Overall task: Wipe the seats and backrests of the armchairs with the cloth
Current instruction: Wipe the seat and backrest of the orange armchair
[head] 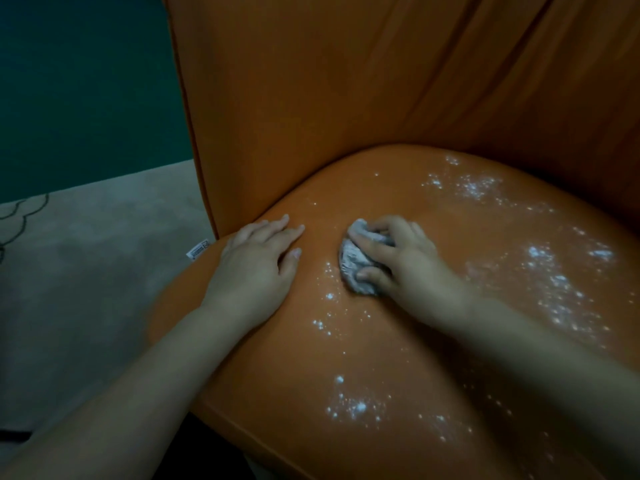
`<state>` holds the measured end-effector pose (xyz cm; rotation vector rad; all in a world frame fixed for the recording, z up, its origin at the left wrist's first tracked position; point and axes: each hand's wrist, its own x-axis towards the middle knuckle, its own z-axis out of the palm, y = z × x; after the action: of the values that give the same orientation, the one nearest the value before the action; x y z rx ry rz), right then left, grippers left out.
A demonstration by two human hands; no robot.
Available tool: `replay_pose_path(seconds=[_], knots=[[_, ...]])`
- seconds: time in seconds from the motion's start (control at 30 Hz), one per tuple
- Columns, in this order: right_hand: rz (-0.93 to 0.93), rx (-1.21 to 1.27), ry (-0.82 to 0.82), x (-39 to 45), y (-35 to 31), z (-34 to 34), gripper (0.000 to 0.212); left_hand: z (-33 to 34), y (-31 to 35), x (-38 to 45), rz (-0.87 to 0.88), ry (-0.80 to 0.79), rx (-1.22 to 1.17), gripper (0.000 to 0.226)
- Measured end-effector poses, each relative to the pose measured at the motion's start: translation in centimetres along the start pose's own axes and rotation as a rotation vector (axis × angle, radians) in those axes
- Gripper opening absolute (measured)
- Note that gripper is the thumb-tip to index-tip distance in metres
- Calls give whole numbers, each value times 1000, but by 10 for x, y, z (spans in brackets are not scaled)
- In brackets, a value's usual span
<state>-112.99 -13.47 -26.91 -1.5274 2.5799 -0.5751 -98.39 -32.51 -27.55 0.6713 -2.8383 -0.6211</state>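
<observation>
An orange armchair fills the view, its seat cushion (398, 341) low and its backrest (346, 81) rising behind. White powder (540, 268) is scattered over the seat, thickest at the right and near the front. My right hand (398, 254) grips a bunched grey-white cloth (353, 265) and presses it on the seat near the middle. My left hand (259, 258) rests flat on the seat's left part, fingers straight, a short gap from the cloth.
A small white label (197, 251) sticks out at the seat's left edge. Grey carpet (86, 289) lies to the left of the chair, with a dark green wall (86, 81) behind it.
</observation>
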Motion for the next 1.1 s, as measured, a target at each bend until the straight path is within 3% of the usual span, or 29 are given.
replay_pose_path(seconds=[0.07,0.2,0.4,0.53,0.6,0.77,0.83,0.97,1.03,1.1], knots=[[15,-78,-35,-6,14,-5,55,-3,-5,-1,14,-54,9,45],[338,-93,123,25,36,-18,46,-4,-8,-4,44,-80,47,48],[-28,-33,30,0,-4,10,54,-4,-13,-13,35,-56,65,51],[240,-82,117,25,27,-8,48,-2,-15,-19,16,-79,65,52],[303,-24,133,44,11,0,46,1,-13,-17,8,-72,71,52],[-47,-3,88,21,-24,19,48,3,-15,-15,7,-76,67,53],[-34,-36,88,19,-7,9,48,2,-16,-16,3,-91,37,54],[268,-59,130,56,2,1,46,-2,-16,-16,-2,-103,-19,52],[208,-49,124,60,-18,9,43,-6,-18,-15,-10,-96,-61,50],[19,0,95,42,-31,17,43,-10,-20,-17,-7,-85,-69,50]])
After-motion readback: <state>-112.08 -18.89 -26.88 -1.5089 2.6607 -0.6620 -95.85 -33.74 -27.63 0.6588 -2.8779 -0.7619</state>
